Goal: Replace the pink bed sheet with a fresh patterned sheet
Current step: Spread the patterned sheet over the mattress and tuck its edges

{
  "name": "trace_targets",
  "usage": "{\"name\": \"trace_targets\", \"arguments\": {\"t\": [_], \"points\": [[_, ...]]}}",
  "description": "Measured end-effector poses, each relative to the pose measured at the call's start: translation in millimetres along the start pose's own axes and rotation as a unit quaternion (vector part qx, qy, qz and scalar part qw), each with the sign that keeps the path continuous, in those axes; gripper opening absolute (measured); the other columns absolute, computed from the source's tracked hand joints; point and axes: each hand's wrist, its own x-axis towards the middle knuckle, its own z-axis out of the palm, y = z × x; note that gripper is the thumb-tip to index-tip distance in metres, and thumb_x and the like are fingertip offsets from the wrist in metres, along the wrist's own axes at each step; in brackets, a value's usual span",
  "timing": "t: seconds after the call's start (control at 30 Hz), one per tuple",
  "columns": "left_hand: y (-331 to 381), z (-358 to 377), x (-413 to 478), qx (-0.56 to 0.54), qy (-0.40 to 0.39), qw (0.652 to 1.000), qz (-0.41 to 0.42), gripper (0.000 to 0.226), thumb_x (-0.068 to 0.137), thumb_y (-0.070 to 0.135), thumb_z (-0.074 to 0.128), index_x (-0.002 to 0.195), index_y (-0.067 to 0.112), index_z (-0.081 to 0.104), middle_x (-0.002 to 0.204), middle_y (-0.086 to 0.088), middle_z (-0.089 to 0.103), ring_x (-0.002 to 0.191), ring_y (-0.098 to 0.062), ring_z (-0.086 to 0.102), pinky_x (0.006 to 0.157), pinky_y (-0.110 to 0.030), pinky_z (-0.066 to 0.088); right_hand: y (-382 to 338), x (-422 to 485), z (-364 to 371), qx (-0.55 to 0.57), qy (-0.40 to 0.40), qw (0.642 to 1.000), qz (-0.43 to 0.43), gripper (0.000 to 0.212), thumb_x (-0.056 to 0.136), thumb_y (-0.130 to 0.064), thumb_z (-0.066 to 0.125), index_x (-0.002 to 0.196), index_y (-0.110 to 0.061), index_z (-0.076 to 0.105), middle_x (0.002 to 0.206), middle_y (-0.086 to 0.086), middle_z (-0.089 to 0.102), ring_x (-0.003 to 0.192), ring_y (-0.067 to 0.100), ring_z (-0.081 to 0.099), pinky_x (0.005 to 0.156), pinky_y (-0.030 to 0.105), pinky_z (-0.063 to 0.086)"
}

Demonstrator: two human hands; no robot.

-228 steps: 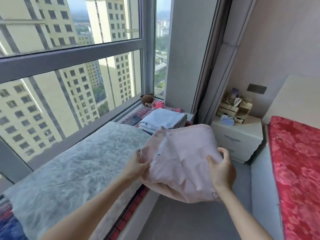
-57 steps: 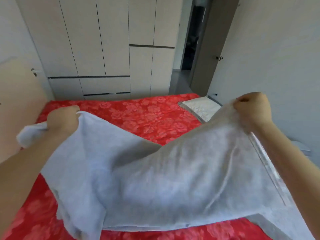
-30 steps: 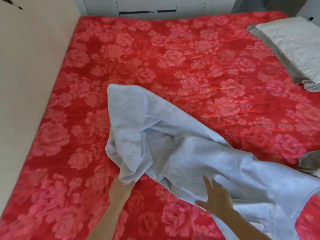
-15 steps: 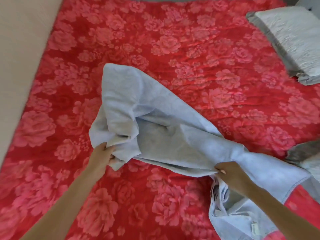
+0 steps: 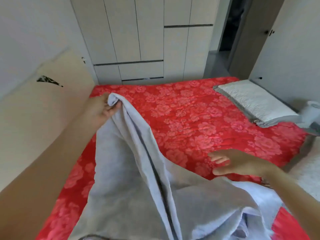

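A pale grey-blue sheet hangs in long folds over the red rose-patterned mattress. My left hand grips a bunched corner of the sheet and holds it raised near the beige headboard. My right hand hovers open above the mattress, fingers loosely spread, just above the sheet's lower right folds and holding nothing. The sheet's near end piles up at the bottom of the view. No pink sheet is in view.
A beige headboard lines the bed's left side. A white quilted pillow with grey edging lies at the far right of the mattress. White wardrobe doors stand beyond the bed, and a doorway opens at the back right.
My left hand has lifted its corner of the sheet up and away toward the headboard. My right hand has let go of the fold it pinched. The view has tilted up to the wardrobe.
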Motion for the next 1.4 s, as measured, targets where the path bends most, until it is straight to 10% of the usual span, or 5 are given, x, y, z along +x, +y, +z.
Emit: {"name": "trace_targets", "arguments": {"t": [0.47,0.77,0.93,1.17,1.4], "points": [[69,45,-45,-0.204,-0.078,0.975,0.030,0.020,0.098,-0.005,0.034,0.110,-0.011,0.049,0.085,-0.024,0.058,0.104,-0.039,0.059,0.072,-0.045,0.054,-79,26,232,0.019,0.285,0.957,0.057,0.077,0.085,-0.049,0.056,0.148,-0.025,0.019,0.133,-0.004,0.053,0.120,0.018,0.051,0.098,0.030,0.039],[91,-28,28,0.131,-0.011,0.986,0.099,0.066,0.097,0.042,0.036,0.148,0.006,0.018,0.156,-0.006,0.017,0.140,-0.014,0.029,0.115,-0.024,0.016,46,-3,144,0.016,0.334,0.931,0.145,0.040,0.090,-0.016,0.059,0.054,-0.020,0.042,0.063,0.008,0.055,0.072,0.032,0.058,0.060,0.034,0.031],[18,-57,20,0.224,-0.001,0.973,0.065,0.032,0.099,0.026,0.047,0.124,0.008,0.041,0.103,-0.003,0.050,0.076,-0.014,0.054,0.072,-0.032,0.050,-17,-24,62,-0.010,0.386,0.920,-0.060,0.041,0.069,-0.014,0.057,0.045,-0.023,0.025,0.045,-0.007,0.021,0.046,0.006,0.018,0.045,0.024,0.015],[-138,-7,-78,0.642,-0.251,0.657,0.306,0.099,0.062,0.073,0.057,0.143,0.021,0.036,0.141,-0.003,0.047,0.127,-0.025,0.044,0.105,-0.044,0.035,-87,7,55,-0.006,0.345,0.935,-0.083,0.018,0.073,-0.001,0.059,0.062,0.014,0.055,0.054,0.011,0.035,0.055,0.016,0.030,0.050,0.030,0.023],[-154,16,-75,0.561,-0.237,0.720,0.332,0.033,0.084,0.009,0.056,0.055,0.012,0.042,0.049,-0.002,0.040,0.047,-0.018,0.035,0.049,-0.032,0.023,-76,-2,84,0.118,0.333,0.931,-0.091,0.018,0.079,-0.009,0.062,0.061,-0.012,0.064,0.054,-0.006,0.051,0.048,0.001,0.041,0.048,0.014,0.032]]}}
